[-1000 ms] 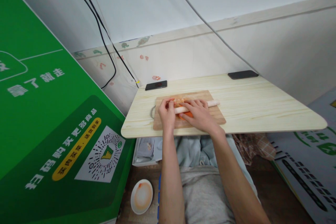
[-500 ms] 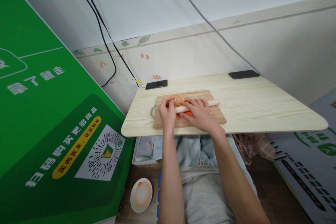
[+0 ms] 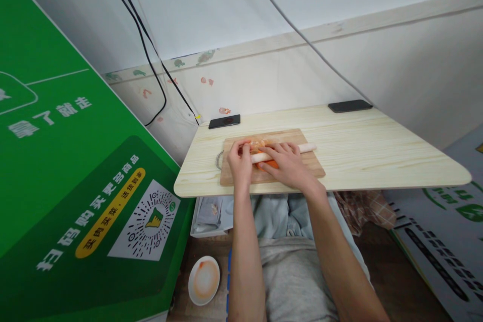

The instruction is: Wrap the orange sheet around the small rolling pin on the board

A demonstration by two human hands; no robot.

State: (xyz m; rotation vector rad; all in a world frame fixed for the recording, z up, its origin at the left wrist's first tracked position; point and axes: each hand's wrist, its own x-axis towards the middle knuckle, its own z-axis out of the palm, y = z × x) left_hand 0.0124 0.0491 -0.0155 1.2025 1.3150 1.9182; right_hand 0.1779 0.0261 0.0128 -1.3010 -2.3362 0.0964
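A pale rolling pin (image 3: 307, 147) lies slanted across an orange packet or mass (image 3: 269, 164) on a wooden cutting board (image 3: 307, 161). My left hand (image 3: 240, 163) is closed with curled fingers around the pin's left end, which disappears into it. Over the pin's middle lies my right hand (image 3: 289, 165), its fingers bent across it and thumb on the near side. Crumbly orange-pink bits (image 3: 260, 145) show between the hands beyond the pin. My fingers hide part of the orange material, and I cannot tell exactly what it is.
The board rests on a pale wooden table (image 3: 377, 156) against the wall. A black phone (image 3: 224, 121) lies behind the board, and another dark phone (image 3: 350, 106) at the back right. A stained white bowl (image 3: 204, 280) stands below left. A green printed panel (image 3: 56, 161) rises at left.
The view has shifted very slightly. Both hands keep the same grip and place on the rolling pin; the right forearm has moved marginally.
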